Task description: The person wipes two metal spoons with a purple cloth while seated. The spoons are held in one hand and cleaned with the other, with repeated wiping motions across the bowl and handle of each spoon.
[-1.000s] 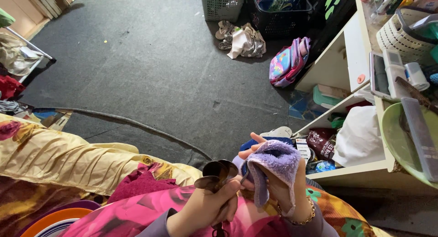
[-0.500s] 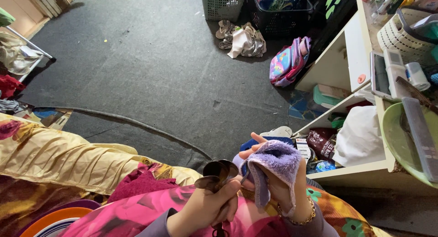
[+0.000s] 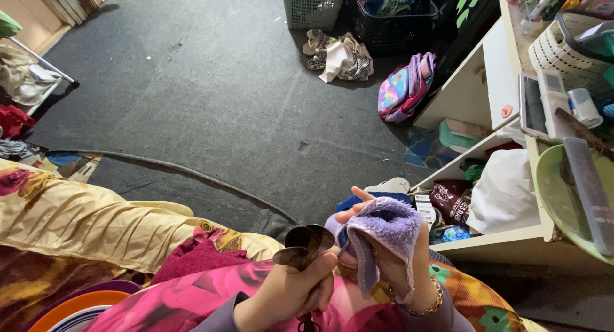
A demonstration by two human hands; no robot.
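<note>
My left hand [image 3: 288, 292] grips a bunch of metal spoons [image 3: 306, 244] by their handles, bowls pointing up and away. My right hand [image 3: 391, 261] holds a fluffy purple cloth [image 3: 384, 231] draped over its fingers, pressed against one spoon beside the bunch. A gold bracelet circles my right wrist. Both hands sit low in the view above my lap, which is covered in pink floral fabric [image 3: 185, 293].
A white shelf unit [image 3: 505, 70] with bags, boxes and a green bowl [image 3: 563, 197] stands to the right. A yellow floral blanket [image 3: 83, 223] and stacked coloured plates [image 3: 77, 306] lie left. Baskets [image 3: 313, 6], sandals and a backpack [image 3: 403, 86] sit on the dark carpet beyond.
</note>
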